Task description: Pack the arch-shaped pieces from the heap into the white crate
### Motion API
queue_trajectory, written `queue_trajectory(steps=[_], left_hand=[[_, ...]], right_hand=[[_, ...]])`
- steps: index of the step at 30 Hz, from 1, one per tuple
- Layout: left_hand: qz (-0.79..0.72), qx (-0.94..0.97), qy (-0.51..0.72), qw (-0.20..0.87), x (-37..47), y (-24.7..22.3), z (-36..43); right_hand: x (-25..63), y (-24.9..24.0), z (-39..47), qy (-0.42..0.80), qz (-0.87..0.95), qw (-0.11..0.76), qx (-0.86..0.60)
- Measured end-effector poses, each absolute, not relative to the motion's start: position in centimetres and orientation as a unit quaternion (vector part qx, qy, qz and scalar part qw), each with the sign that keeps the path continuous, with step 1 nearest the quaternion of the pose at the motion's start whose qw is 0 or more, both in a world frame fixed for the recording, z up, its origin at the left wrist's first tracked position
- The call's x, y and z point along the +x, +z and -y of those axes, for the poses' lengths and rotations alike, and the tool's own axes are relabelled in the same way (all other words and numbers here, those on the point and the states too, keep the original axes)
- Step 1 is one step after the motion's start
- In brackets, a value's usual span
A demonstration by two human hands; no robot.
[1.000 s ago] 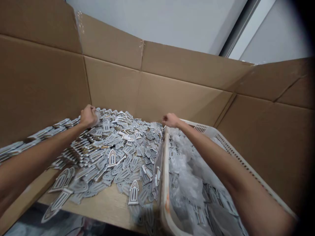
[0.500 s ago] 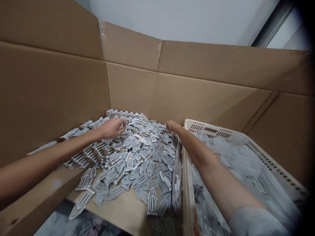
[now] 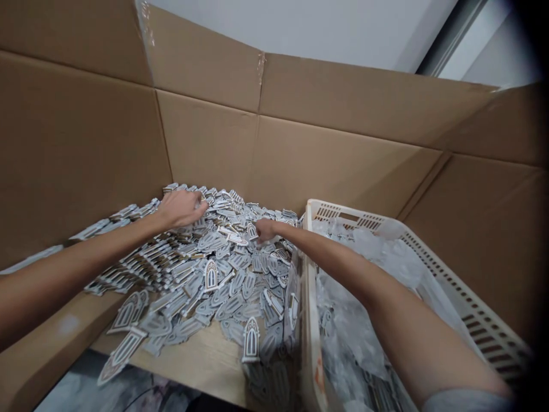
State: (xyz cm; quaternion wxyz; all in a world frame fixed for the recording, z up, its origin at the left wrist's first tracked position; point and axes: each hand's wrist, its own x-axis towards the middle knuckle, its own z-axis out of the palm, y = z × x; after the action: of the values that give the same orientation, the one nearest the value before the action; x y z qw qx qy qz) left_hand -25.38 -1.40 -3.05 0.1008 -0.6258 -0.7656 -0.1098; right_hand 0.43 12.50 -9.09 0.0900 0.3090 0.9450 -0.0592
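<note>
Small arch-shaped pieces (image 3: 235,289), grey with some white and brown faces, lie in a loose heap on a wooden surface (image 3: 201,357). Stacked rows of them (image 3: 137,260) stand at the left. My left hand (image 3: 182,208) is over the back left of the heap, fingers curled; whatever is between them is hidden. At the heap's back right, my right hand (image 3: 265,229) is closed, with a white-faced arch piece (image 3: 252,231) at its fingertips.
Tall cardboard walls (image 3: 334,154) enclose the back and left. A white plastic crate (image 3: 313,320) with clear plastic bags (image 3: 355,320) stands on the right, under my right forearm. A cardboard ledge (image 3: 64,332) lies at the front left.
My right hand has moved left, away from the crate's back corner and over the heap, where an arch piece now shows at its fingers. The whole view has shifted somewhat.
</note>
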Motion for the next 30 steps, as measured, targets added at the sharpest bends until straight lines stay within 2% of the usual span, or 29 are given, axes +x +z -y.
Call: queue_trajectory(steps=[4,10,15,20,22,26,30], left_hand=[[0.770,-0.615,-0.162,0.034,-24.8,-1.7,1.9],[0.742,-0.588,-0.312,-0.082,-22.7,0.6,0.5],[0.680,-0.590,-0.378,-0.217,-16.6,2.0,-2.3],[0.573,-0.656,-0.372,-0.320,-5.3,2.7,-4.0],[0.544,-0.704,-0.329,-0.317,-0.3,2.4,-4.3],[0.449,-0.865,-0.149,-0.169,8.0,0.7,-5.6],[0.419,-0.898,-0.105,-0.088,12.6,-1.9,-7.9]], right_hand=[[2.8,-5.0,-13.4,-0.047,-0.939,0.064,0.335],[11.9,2.5,-13.0,-0.148,-0.919,-0.081,0.356],[21.2,4.6,-11.2,-0.178,-0.902,0.024,0.393],[28.1,3.3,-8.8,-0.128,-0.892,0.067,0.428],[29.9,2.7,-7.7,-0.128,-0.896,0.106,0.411],[33.0,1.9,-6.1,-0.080,-0.862,0.144,0.479],[36.2,1.1,-5.3,-0.084,-0.824,0.182,0.531]])
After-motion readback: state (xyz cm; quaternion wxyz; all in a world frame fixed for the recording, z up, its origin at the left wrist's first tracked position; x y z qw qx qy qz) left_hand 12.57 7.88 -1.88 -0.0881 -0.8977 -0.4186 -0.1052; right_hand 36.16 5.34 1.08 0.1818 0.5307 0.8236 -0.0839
